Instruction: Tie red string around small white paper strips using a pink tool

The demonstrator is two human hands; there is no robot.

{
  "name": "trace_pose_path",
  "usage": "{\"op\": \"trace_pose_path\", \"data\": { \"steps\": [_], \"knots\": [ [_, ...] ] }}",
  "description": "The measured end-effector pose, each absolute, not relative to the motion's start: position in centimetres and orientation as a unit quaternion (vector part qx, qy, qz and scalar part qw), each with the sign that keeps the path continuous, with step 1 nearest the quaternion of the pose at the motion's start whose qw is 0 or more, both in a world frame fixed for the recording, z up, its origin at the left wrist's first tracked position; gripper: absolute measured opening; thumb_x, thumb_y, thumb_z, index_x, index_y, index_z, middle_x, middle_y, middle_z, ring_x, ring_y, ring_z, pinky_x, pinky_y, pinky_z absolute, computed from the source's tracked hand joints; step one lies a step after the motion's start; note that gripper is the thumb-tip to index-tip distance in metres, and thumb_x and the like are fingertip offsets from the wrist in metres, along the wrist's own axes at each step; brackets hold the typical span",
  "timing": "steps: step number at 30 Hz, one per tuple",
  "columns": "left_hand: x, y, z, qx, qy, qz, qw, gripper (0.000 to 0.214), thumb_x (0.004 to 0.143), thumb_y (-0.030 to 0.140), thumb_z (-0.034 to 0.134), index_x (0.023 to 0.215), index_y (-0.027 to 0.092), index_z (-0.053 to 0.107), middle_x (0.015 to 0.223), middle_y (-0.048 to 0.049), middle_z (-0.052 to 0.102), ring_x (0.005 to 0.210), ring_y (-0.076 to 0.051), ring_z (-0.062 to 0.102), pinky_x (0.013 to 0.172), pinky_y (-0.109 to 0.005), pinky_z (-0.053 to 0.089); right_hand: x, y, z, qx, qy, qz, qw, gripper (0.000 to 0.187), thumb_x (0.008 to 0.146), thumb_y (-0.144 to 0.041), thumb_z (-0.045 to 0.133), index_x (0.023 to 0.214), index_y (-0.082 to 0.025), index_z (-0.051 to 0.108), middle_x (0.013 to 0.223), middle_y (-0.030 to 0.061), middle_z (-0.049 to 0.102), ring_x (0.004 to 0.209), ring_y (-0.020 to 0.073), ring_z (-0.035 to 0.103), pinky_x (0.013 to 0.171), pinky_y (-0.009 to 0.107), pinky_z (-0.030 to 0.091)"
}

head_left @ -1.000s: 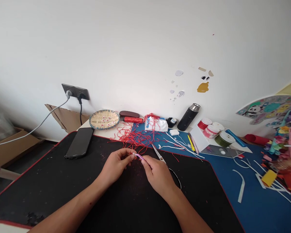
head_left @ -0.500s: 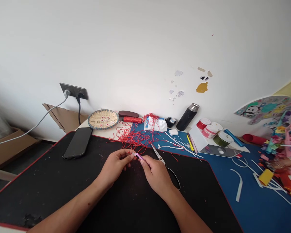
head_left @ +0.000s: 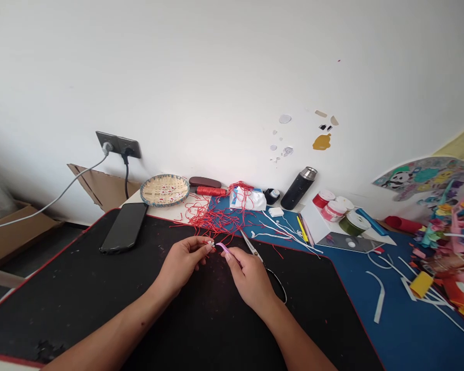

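My left hand (head_left: pixel 181 264) pinches a small white knotted piece (head_left: pixel 211 243) with bits of red cord, between thumb and forefinger. Its fine detail is too small to make out. Curved purple tweezers (head_left: pixel 222 249) are held in my right hand (head_left: pixel 250 277), their bent tip pointing left. A narrow gap separates that tip from the white piece. Partly behind my right hand lie scissors (head_left: pixel 254 249), blades toward the wall. A tangle of cut red cord (head_left: pixel 216 219) spreads just beyond both hands.
On the black mat (head_left: pixel 112 299) a phone (head_left: pixel 124 226) lies at left. Along the wall stand a woven basket (head_left: pixel 164 190), a red thread spool (head_left: pixel 211 191), a tissue pack (head_left: pixel 251 199) and a black flask (head_left: pixel 298 189). Ribbon rolls (head_left: pixel 354 222) and colourful paper pieces (head_left: pixel 458 257) are at right.
The tip of the tweezers has drawn back slightly to the right, off the white knotted piece. Both hands otherwise stay nearly in place.
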State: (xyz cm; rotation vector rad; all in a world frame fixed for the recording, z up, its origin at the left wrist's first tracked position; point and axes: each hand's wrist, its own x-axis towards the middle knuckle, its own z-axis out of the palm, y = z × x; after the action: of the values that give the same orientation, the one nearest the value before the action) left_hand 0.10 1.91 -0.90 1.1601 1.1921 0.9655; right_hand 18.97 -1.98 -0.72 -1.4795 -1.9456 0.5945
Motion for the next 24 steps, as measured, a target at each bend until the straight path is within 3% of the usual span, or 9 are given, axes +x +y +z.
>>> {"op": "trace_pose_path", "data": {
  "steps": [24],
  "knots": [
    [0.2, 1.74, -0.49, 0.52, 0.51, 0.395, 0.56, 0.037, 0.073, 0.048, 0.075, 0.094, 0.018, 0.077, 0.073, -0.0026, 0.069, 0.058, -0.015, 0.054, 0.048, -0.023, 0.039, 18.83, -2.12, -0.65, -0.555, -0.748, 0.213, 0.295, 0.035, 0.108, -0.036, 0.042, 0.11, -0.023, 0.074, 0.082, 0.0055, 0.076, 0.076, 0.0212, 0.072, 0.068, 0.026, 0.048]
  ]
}}
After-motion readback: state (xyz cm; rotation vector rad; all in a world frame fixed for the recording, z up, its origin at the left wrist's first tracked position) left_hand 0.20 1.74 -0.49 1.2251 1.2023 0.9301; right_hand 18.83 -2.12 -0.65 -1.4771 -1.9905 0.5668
